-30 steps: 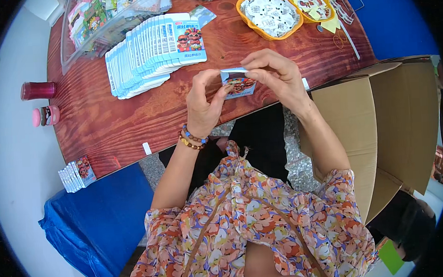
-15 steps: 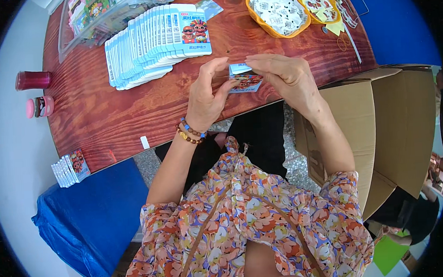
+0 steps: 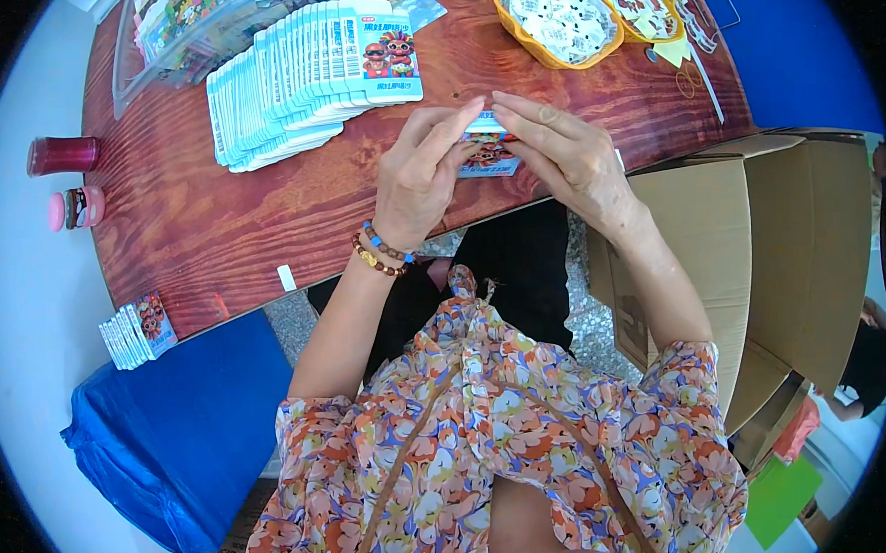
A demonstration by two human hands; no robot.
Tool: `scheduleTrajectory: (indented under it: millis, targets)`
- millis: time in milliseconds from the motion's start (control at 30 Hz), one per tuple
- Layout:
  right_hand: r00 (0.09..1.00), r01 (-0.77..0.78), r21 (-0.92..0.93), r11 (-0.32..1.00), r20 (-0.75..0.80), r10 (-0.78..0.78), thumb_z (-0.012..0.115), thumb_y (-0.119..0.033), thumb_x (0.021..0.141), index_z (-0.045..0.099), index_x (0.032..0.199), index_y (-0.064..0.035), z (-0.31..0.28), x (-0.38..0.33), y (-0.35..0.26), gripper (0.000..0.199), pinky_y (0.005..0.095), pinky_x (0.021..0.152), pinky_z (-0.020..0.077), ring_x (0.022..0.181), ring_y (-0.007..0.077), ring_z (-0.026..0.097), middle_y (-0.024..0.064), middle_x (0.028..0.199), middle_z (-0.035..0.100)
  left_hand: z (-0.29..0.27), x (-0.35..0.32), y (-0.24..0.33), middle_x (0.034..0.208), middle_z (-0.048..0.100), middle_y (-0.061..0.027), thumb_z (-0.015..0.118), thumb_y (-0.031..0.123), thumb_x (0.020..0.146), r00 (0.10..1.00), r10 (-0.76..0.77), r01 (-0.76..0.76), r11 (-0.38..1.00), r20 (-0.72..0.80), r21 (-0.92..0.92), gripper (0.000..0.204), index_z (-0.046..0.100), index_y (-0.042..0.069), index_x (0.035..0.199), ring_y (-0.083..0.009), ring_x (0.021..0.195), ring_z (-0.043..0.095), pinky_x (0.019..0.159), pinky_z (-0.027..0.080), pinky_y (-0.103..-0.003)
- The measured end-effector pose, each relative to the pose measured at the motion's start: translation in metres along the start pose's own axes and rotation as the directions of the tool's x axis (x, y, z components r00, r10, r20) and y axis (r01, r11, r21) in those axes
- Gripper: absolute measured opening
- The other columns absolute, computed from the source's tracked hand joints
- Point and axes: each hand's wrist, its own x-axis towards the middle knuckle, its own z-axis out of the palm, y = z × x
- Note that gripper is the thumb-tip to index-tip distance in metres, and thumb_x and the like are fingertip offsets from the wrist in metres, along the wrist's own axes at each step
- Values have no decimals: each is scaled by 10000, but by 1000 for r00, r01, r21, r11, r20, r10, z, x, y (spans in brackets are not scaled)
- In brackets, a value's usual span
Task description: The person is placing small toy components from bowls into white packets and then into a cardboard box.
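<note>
Between my hands is a small light-blue printed box with cartoon figures on its face, just above the table's near edge. My left hand is closed on its left side, with fingertips at its top. My right hand grips the right side, fingers bent over the top end. My fingers cover both sides of the box. Beyond my left hand, a fanned stack of flat boxes in the same light blue and white lies on the table.
A clear bin of colourful packets and yellow baskets with small white pieces stand at the back. Purple and pink jars, a row of small boxes and a white strip lie left. A cardboard carton stands right.
Both hands have moved slightly up with the box. My left fingers have straightened and come in toward the box's top, nearer my right fingertips. At far right, a person in the background has shifted.
</note>
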Motion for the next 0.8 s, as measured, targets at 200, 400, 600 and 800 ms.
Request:
scheduleTrajectory:
  millis: [200,400,600,800]
  targets:
    - [999,1,200,980,-37,7,711,27,842,667,1235,-31,7,-5,15,400,358,923,562,1142,285,662,154,1287,654,1,-1,-4,1086,647,-121,674,-98,823,1000,2,-2,1000,11,-17,476,650,89,1261,-264,930,678,752,578,-342]
    - [987,-42,177,983,-145,68,707,20,849,681,1203,-9,15,-11,19,356,347,921,563,1151,272,658,165,1277,658,8,-2,-1,1141,627,-126,698,-66,818,1000,-20,19,999,-7,-34,463,641,84,1252,-285,972,669,770,574,-355]
    - [996,-46,257,965,-60,63,703,4,855,725,1099,11,11,-1,26,245,330,908,557,1099,254,676,156,1216,689,6,3,-8,1091,626,-119,721,-26,803,999,-32,33,999,33,-40,392,665,71,1179,-297,971,661,793,568,-377]
    - [987,-122,374,919,-53,153,667,31,875,740,1043,25,18,0,13,184,324,910,558,1059,241,682,160,1158,705,-7,-7,-6,967,623,-95,704,106,816,995,100,-100,991,-2,94,302,655,88,1113,-291,887,644,739,552,-386]
